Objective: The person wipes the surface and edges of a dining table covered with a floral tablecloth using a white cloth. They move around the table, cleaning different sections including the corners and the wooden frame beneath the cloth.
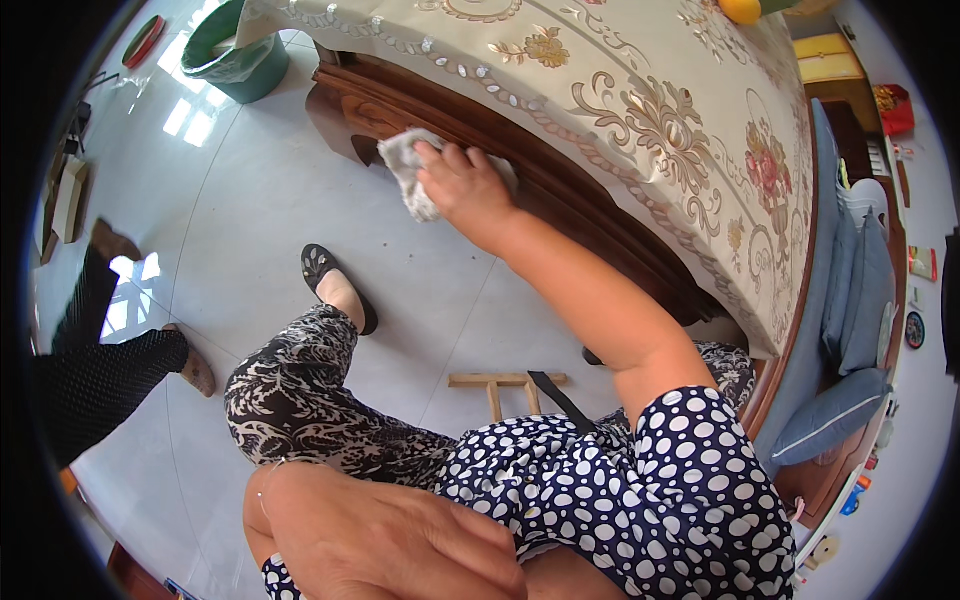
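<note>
My right hand (470, 195) is closed on a pale, fluffy cloth (408, 165), pressed against the carved dark wooden side of a low table (385, 105). The arm stretches forward from a dotted sleeve. My left hand (390, 535), with a thin bracelet at its wrist, is close to the camera in front of my body. Its fingers curl downward and inward, so anything inside them is hidden. Over the table hangs a cream cloth cover (640, 125) with a floral pattern, its edge just above the wiped wood.
A green bin (255, 70) with a liner stands beyond the table's left end. At the left are another person's legs (115, 375). Wooden stool parts (500, 382) show beneath me. Along the right runs a seat with blue cushions (830, 415).
</note>
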Motion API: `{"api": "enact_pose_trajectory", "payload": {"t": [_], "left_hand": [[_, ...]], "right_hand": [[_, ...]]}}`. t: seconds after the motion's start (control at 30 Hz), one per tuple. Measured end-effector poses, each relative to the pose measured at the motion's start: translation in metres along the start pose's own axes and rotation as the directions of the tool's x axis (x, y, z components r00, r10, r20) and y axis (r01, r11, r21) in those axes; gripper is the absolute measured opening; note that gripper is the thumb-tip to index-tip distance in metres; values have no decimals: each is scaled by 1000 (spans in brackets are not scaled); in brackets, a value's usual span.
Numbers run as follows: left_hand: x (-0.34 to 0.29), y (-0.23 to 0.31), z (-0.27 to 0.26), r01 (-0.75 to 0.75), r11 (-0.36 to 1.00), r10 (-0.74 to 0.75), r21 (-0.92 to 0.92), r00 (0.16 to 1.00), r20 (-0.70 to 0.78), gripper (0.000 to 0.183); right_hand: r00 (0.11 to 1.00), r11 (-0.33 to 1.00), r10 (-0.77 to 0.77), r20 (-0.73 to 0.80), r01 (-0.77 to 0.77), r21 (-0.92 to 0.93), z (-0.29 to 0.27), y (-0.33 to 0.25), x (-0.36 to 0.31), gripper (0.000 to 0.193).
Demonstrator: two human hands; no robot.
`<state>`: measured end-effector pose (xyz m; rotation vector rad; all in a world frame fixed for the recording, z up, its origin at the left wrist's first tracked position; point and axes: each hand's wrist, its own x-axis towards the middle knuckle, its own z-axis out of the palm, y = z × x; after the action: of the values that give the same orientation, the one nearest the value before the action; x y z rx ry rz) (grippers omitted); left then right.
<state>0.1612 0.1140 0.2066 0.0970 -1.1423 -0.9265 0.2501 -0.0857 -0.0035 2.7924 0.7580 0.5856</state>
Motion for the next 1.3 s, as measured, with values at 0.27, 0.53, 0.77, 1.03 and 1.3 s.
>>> {"api": "enact_pose_trajectory", "payload": {"t": [0.27, 0.53, 0.77, 1.03, 1.3], "left_hand": [[21, 4, 15, -39, 988, 35, 149, 999, 31, 25], [31, -15, 3, 160, 968, -183, 193, 977, 110, 28], [39, -32, -2, 449, 836, -455, 316, 889, -59, 25], [41, -46, -13, 643, 720, -607, 262, 766, -213, 24], [30, -65, -31, 743, 618, -673, 256, 668, -317, 28]], "right_hand": [[982, 989, 61, 181, -84, 119, -62, 26, -121, 33], [902, 970, 235, 362, -241, -30, -106, 49, -242, 35], [755, 888, 442, 485, -444, -119, -144, 52, -312, 30], [472, 685, 711, 522, -633, -360, -169, 56, -389, 22], [-25, 139, 934, 358, -894, -425, -169, 89, -448, 26]]}}
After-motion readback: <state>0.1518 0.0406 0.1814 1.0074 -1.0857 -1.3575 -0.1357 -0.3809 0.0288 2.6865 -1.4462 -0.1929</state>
